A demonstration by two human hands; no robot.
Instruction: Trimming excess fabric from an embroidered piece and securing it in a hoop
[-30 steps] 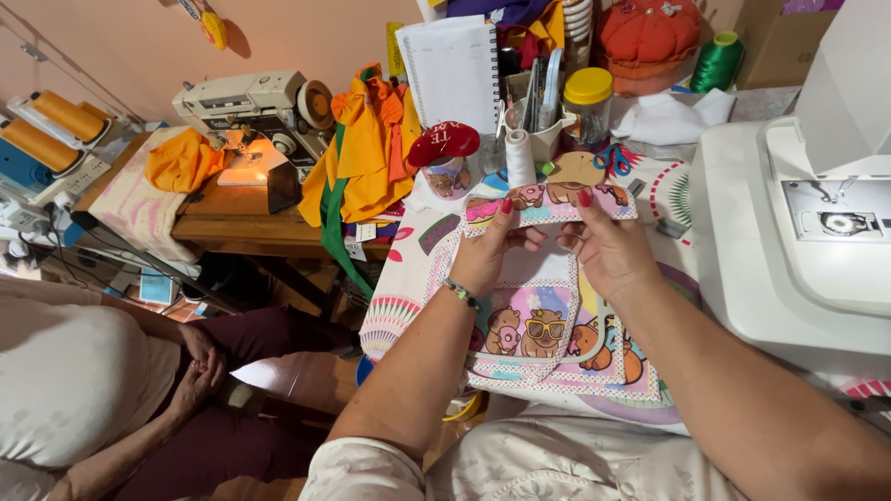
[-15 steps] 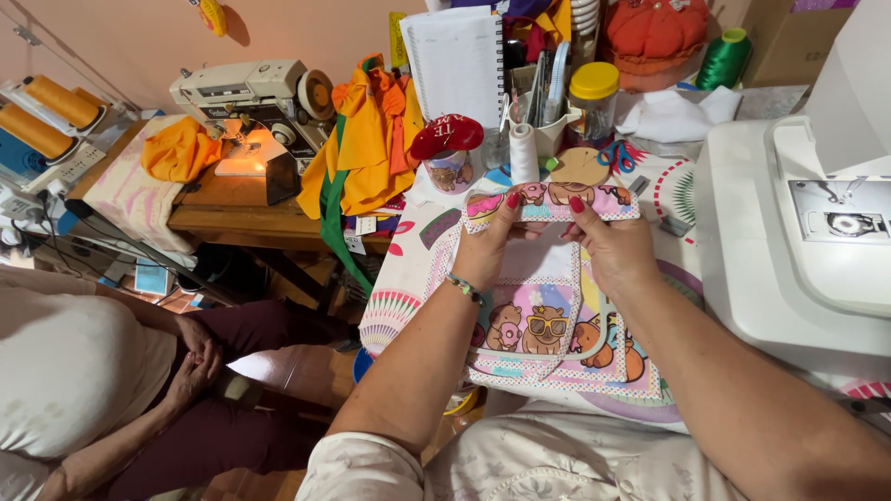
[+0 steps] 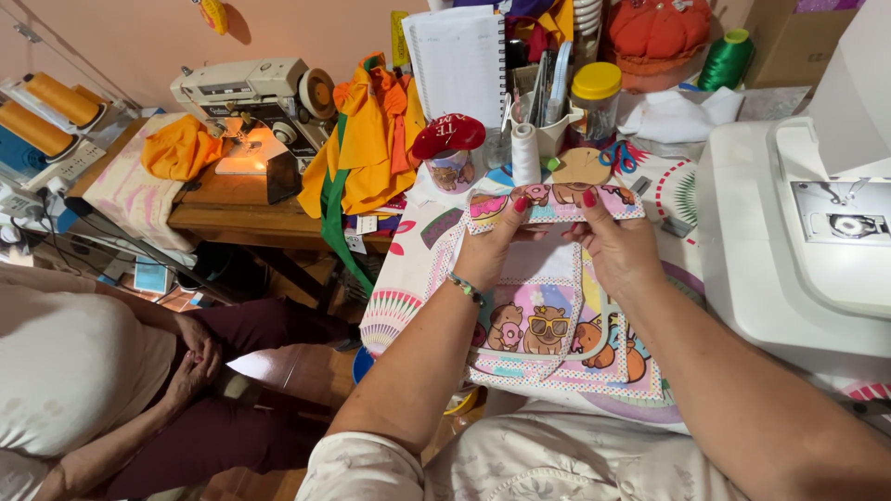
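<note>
Both hands grip one printed fabric strip [image 3: 554, 203] by its ends: the left hand [image 3: 490, 252] pinches the left end with thumb on top, and the right hand [image 3: 615, 249] pinches the right end the same way. The strip is patterned with doughnuts and small brown animals, and its long axis runs left to right, almost level, parallel to the near edge of the surface [image 3: 418, 278]. It is raised just above the fingertips, on the far side of both palms, over the middle of the surface.

Beneath the wrists lies a larger quilted piece [image 3: 557, 343] in matching print (a bear in sunglasses faces up), reaching to the near edge.

Just beyond the strip stand a white thread spool [image 3: 525, 154], a round wooden disc [image 3: 581, 166] and a printed cup [image 3: 451, 169] topped by a red pincushion [image 3: 449, 135]. Farther back, a white holder [image 3: 548, 111] contains upright tools, and beside it is a clear jar [image 3: 595, 100] with a yellow lid; what the jar contains I cannot tell. A green thread cone [image 3: 726, 58] sits near the far right corner. A white sewing machine [image 3: 798, 232] fills the right edge.

To the left, a wooden table [image 3: 223, 209] carries an older sewing machine [image 3: 249, 93] and orange cloth [image 3: 182, 148]. Another person's clasped hands [image 3: 193, 357] rest in a lap at lower left.
</note>
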